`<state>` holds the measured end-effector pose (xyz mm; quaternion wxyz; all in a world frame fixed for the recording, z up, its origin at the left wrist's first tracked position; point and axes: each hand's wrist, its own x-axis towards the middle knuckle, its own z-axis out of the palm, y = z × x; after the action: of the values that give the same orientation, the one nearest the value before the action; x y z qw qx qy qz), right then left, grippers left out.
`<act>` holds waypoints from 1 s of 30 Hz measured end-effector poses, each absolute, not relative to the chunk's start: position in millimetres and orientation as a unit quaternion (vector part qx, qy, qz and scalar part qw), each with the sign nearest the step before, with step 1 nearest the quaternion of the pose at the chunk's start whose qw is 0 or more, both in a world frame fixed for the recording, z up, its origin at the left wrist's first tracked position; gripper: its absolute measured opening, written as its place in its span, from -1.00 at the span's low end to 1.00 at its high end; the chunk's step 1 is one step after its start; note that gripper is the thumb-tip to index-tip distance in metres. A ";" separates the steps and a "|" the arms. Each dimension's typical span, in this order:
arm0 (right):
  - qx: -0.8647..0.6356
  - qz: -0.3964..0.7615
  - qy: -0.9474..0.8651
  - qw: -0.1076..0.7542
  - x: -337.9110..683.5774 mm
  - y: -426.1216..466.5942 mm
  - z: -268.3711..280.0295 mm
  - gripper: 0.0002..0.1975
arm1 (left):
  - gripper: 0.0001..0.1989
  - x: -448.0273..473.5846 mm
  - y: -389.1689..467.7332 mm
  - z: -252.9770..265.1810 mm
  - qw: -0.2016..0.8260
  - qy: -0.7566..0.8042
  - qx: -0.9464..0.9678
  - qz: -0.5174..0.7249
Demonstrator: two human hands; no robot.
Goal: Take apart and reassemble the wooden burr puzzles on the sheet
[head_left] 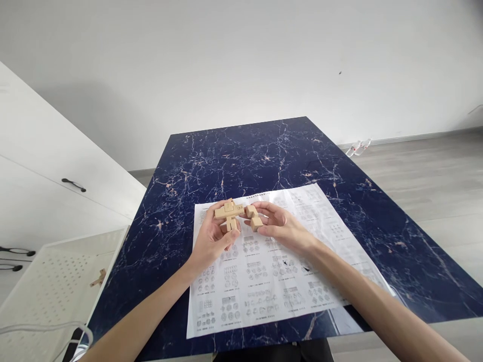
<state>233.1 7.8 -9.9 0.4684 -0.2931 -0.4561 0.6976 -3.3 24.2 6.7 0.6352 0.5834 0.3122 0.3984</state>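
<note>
My left hand (207, 239) is closed around a few interlocked wooden burr puzzle pieces (224, 213), which cross each other at right angles. Just to its right, my right hand (285, 227) pinches a separate notched wooden puzzle piece (256, 223) with two block-like ends, thumb below and fingers behind. A narrow gap lies between the two wooden parts. Both hands are above a creased white instruction sheet (260, 314) printed with small puzzle diagrams. Fingers hide parts of the wood.
The sheet lies on a dark blue marbled table (226, 161). At the left, a white perforated surface (56, 281) holds another wooden piece (98, 278), near a white cable (45, 328). White cabinets (45, 151) stand beyond. Clear bottles (358, 147) are by the wall.
</note>
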 end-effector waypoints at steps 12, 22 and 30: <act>-0.374 0.656 -0.470 0.456 230.6 6.7 -10.7 -0.60 | -0.27 -2.4 21.1 7.2 0.635 0.334 0.585 0.379; -0.408 0.529 -0.552 0.498 223.2 0.9 -11.6 -0.64 | -0.34 -1.2 18.8 4.9 0.570 0.394 0.598 0.403; -0.402 0.379 -0.639 0.535 221.0 0.1 -17.9 -0.82 | -0.27 0.4 16.4 -0.9 0.505 0.409 0.640 0.410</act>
<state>221.0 0.1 -17.9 0.5354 -0.4019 -0.6387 0.3793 0.4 16.4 -0.9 0.5053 0.6396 0.4091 0.4103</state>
